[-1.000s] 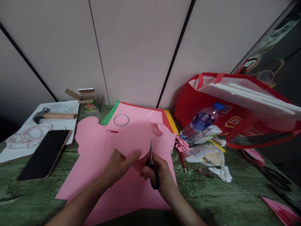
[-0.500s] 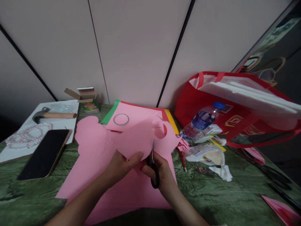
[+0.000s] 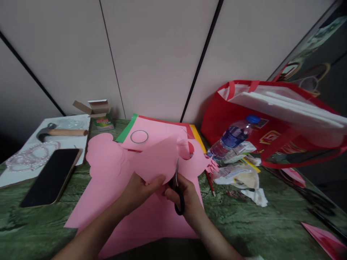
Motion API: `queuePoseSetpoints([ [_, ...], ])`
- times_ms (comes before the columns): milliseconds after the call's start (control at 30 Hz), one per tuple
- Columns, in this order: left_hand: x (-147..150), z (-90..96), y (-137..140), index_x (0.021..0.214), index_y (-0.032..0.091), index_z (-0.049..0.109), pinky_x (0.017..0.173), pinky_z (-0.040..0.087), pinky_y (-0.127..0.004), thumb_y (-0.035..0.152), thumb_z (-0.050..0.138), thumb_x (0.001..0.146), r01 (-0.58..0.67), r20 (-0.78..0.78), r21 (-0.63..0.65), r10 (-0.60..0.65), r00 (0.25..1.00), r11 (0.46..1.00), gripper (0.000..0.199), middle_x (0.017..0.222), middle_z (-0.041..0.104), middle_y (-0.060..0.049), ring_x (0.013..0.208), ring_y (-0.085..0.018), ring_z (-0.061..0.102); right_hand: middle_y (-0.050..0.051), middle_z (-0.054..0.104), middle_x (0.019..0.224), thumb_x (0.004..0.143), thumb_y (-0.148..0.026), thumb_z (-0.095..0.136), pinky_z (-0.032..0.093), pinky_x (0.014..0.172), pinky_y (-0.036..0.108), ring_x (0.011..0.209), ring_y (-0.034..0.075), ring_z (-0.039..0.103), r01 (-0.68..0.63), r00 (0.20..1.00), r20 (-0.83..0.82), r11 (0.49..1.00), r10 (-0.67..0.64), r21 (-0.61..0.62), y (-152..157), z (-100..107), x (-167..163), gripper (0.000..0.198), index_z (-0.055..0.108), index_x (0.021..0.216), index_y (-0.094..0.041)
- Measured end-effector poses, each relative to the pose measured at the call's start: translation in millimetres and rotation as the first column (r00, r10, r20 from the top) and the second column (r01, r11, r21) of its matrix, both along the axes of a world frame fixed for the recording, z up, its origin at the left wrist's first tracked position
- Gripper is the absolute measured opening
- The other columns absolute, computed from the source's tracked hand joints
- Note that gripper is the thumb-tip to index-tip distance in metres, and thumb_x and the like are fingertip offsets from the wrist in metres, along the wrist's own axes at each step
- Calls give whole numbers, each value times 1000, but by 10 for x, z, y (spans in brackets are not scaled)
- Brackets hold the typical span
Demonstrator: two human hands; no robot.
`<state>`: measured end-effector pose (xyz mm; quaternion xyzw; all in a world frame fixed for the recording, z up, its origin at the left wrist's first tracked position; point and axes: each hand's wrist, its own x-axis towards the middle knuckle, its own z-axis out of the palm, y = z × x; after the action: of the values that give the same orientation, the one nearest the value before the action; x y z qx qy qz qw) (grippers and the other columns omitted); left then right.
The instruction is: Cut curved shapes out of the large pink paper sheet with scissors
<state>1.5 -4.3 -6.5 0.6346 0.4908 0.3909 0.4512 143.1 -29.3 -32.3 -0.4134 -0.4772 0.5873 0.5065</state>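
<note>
Red bag (image 3: 217,112), white boards (image 3: 292,106) inside. Before it: bottle (image 3: 232,138). Left of it: open carton (image 3: 103,121), interior hidden; left hand (image 3: 142,187) pinching pink paper (image 3: 159,159), right hand (image 3: 187,195) gripping scissors (image 3: 177,187).

left hand (image 3: 137,190), its fingers partly hidden behind pink paper (image 3: 159,159), white sheet (image 3: 71,142) farther left cut off by the edge, lettering on the bottle (image 3: 233,137) beyond right hand (image 3: 188,195) too small to read

Pale wall (image 3: 151,54) with dark seams (image 3: 201,61) behind green wood-grain table (image 3: 244,225)
</note>
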Motion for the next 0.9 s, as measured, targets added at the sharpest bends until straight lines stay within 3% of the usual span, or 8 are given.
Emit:
queuePoseSetpoints([
  [167, -13, -32, 10, 80, 18, 62, 62, 51, -29, 24, 55, 74, -16, -10, -6, 16, 1000, 1000, 12, 77, 69, -3, 74, -20, 63, -4, 48, 59, 61, -38, 70, 35, 51, 24, 54, 12, 44, 26, 999, 31, 1000, -26, 5, 0, -6, -2, 27, 51, 68, -19],
  [533, -8, -29, -5, 62, 18, 60, 58, 50, -25, 19, 51, 76, 71, 47, -38, -69, 997, 997, 17, 57, 65, 0, 60, -16, 62, -4, 48, 57, 60, -36, 70, 33, 51, 25, 53, 12, 43, 24, 1000, 4, 999, -24, -23, 1, 57, -19, 26, 50, 64, -19],
  [700, 3, 1, 6, 68, 18, 61, 57, 50, -25, 16, 52, 74, 36, 48, -20, -35, 998, 999, 11, 63, 67, 0, 63, -17, 63, -4, 46, 56, 62, -34, 69, 31, 49, 24, 51, 11, 41, 24, 1000, 4, 1000, -24, -11, -2, 41, -14, 25, 49, 63, -19],
  [900, 12, 36, 14, 66, 18, 61, 53, 49, -24, 16, 50, 75, 93, 93, -12, -91, 991, 996, 14, 54, 64, 1, 55, -15, 61, -5, 45, 52, 64, -28, 65, 30, 47, 22, 48, 10, 38, 25, 999, 27, 1000, -25, 2, -1, -11, -7, 19, 51, 64, -17],
])
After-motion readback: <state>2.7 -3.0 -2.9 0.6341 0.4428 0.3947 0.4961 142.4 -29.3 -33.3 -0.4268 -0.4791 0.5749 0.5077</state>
